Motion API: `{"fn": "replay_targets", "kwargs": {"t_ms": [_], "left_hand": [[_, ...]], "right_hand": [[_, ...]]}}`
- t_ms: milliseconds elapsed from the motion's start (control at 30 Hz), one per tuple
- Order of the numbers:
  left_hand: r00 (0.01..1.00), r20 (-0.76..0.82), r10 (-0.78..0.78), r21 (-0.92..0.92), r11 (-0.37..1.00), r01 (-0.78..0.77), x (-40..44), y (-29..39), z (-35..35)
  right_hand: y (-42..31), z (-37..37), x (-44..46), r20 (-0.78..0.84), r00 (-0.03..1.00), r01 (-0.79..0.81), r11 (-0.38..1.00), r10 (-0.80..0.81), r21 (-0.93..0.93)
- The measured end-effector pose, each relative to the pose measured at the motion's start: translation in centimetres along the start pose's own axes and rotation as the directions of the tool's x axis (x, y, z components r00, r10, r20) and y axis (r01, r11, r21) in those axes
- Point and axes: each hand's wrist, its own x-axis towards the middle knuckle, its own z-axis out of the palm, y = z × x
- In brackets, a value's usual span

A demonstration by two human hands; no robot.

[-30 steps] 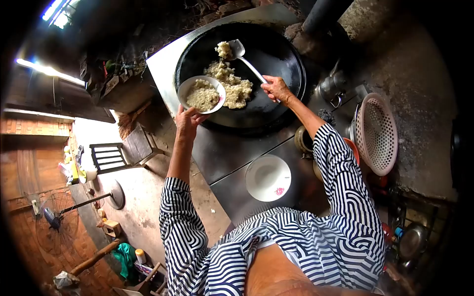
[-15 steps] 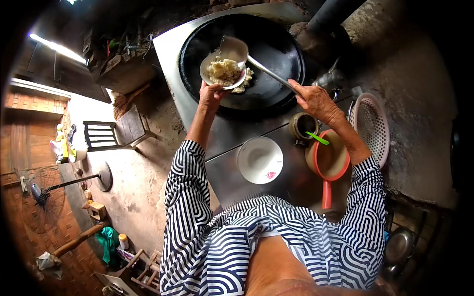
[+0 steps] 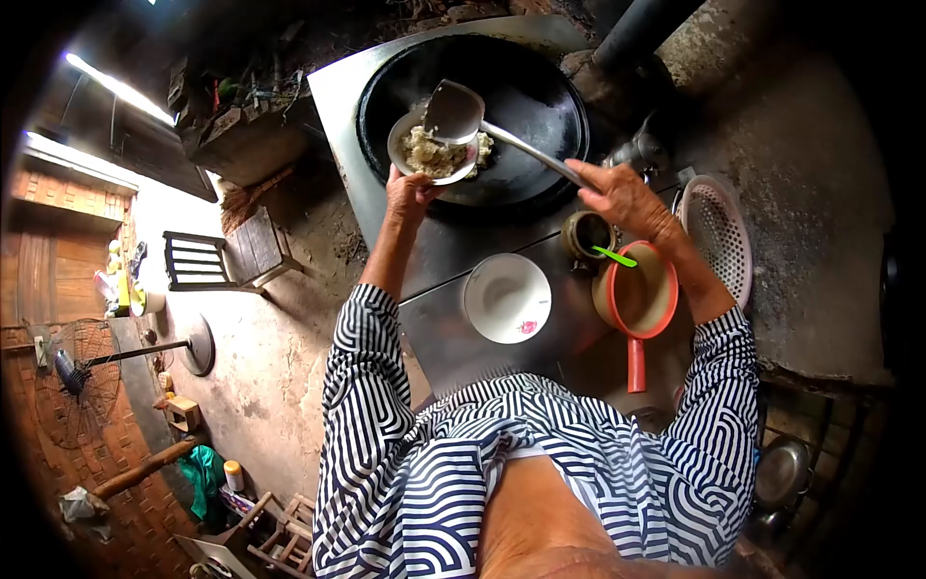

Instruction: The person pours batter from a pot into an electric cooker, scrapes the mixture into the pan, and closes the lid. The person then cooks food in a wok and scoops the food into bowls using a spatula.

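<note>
My left hand (image 3: 413, 191) is closed on the rim of a white bowl (image 3: 461, 176), held over the near left part of a large black wok (image 3: 540, 125). Pale, lumpy cooked food (image 3: 426, 154) fills much of the bowl. In my right hand (image 3: 622, 198) is the long handle of a metal spatula (image 3: 455, 114), whose broad blade lies over the food in the bowl. Some of the same food (image 3: 483, 147) shows in the wok beside the bowl, partly hidden behind it. A second white bowl (image 3: 502, 289), with a pink flower inside, sits on the counter nearer to me.
Right of that bowl stand a small jar (image 3: 585, 232) with a green spoon (image 3: 614, 257) and a red-rimmed saucepan (image 3: 648, 294). A pink colander (image 3: 717, 236) leans beyond my right forearm. On the left are a wooden chair (image 3: 256, 249) and a standing fan (image 3: 82, 372).
The spatula blade has tipped over and come down onto the food in the bowl. My left hand and the bowl have shifted only slightly.
</note>
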Motion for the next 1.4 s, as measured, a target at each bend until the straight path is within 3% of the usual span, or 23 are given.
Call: {"fn": "replay_targets", "kwargs": {"t_ms": [33,67,167,233,300,333,367,400,533,633,700,767,867,933,967,1033,1100,1133,1167,1333,1367,1400], "left_hand": [[1.000,0.008,0.005,0.040,0.999,-0.005,-0.3,0.2,-0.8],[1.000,-0.011,0.004,0.046,0.999,-0.004,-0.5,0.6,-1.7],[0.999,-0.032,0.040,0.067,0.997,-0.038,-1.4,2.0,-3.5],[0.999,-0.020,0.043,0.077,0.996,-0.041,-2.4,3.3,-3.6],[0.998,-0.041,0.039,0.095,0.995,-0.035,-3.0,4.0,-4.0],[0.998,-0.026,0.050,0.099,0.994,-0.047,-3.5,4.4,-4.1],[0.998,-0.014,0.057,0.104,0.993,-0.055,-4.2,4.8,-4.1],[0.999,-0.024,0.047,0.108,0.993,-0.044,-4.7,4.8,-4.5],[0.999,-0.029,0.019,0.095,0.995,-0.016,-6.7,4.9,-4.9],[0.999,-0.051,-0.005,0.095,0.995,0.010,-7.6,4.6,-4.6],[0.998,-0.055,-0.024,0.057,0.998,0.028,-7.5,3.9,-4.6],[0.998,-0.055,-0.026,0.036,0.999,0.028,-7.2,3.5,-4.5],[0.999,-0.039,-0.035,0.087,0.995,0.039,-7.1,3.4,-4.6],[0.998,-0.047,-0.031,0.072,0.997,0.034,-7.0,3.5,-4.4],[0.998,-0.048,-0.031,0.071,0.997,0.035,-6.9,3.5,-4.4],[0.998,-0.042,-0.043,0.076,0.996,0.046,-6.8,3.5,-4.4],[0.997,-0.055,-0.056,0.082,0.995,0.061,-6.5,3.3,-4.3],[0.996,-0.063,-0.067,0.089,0.993,0.072,-6.3,3.3,-4.1],[0.996,-0.064,-0.065,0.094,0.993,0.071,-6.2,3.3,-4.1],[0.994,-0.074,-0.075,0.071,0.994,0.080,-5.6,3.3,-3.2],[0.995,-0.086,-0.060,0.031,0.998,0.062,-5.7,3.2,-2.8],[0.995,-0.085,-0.060,0.032,0.997,0.063,-5.8,3.1,-2.8]], "right_hand": [[0.2,-0.6,-0.2,-0.005,1.000,-0.022,0.990,0.023,0.137],[-0.6,-1.5,-0.1,0.000,0.993,-0.115,0.985,0.116,0.130],[1.0,-2.0,1.1,-0.062,0.991,-0.125,0.984,0.118,-0.128],[6.6,0.0,3.2,-0.060,0.996,-0.082,0.982,0.072,-0.171],[12.2,2.6,5.2,-0.282,0.941,0.130,0.970,-0.185,-0.204],[11.9,1.9,6.2,-0.079,0.988,-0.127,0.991,0.131,0.048],[10.8,0.9,7.0,0.198,0.903,-0.421,0.878,0.382,0.228],[9.9,0.4,7.3,0.270,0.888,-0.451,0.820,0.372,0.352],[9.5,0.5,10.5,0.386,0.870,-0.426,0.863,0.307,0.273],[7.6,3.3,14.2,0.390,0.846,-0.480,0.838,0.364,0.259],[6.5,7.3,16.7,0.366,0.766,-0.620,0.759,0.529,0.200],[6.5,9.6,17.1,0.247,0.844,-0.529,0.817,0.476,0.231],[6.7,9.6,16.3,0.208,0.861,-0.501,0.842,0.464,0.199],[8.3,10.6,15.8,0.185,0.926,-0.338,0.941,0.328,0.027],[9.2,11.5,15.4,0.187,0.926,-0.339,0.940,0.328,0.026],[10.8,13.6,14.8,-0.092,0.995,0.018,0.985,-0.034,-0.174],[9.8,13.8,15.0,-0.169,0.978,0.089,0.980,-0.120,-0.178],[8.6,12.9,15.2,-0.019,0.972,-0.221,0.943,0.233,0.250],[7.5,12.3,15.2,0.255,0.848,-0.522,0.643,0.465,0.560],[6.9,12.8,13.8,0.269,0.869,-0.446,0.422,0.416,0.789],[6.8,13.0,13.7,0.271,0.867,-0.449,0.420,0.418,0.789],[6.4,13.4,13.8,0.221,0.879,-0.436,0.528,0.422,0.729]]}}
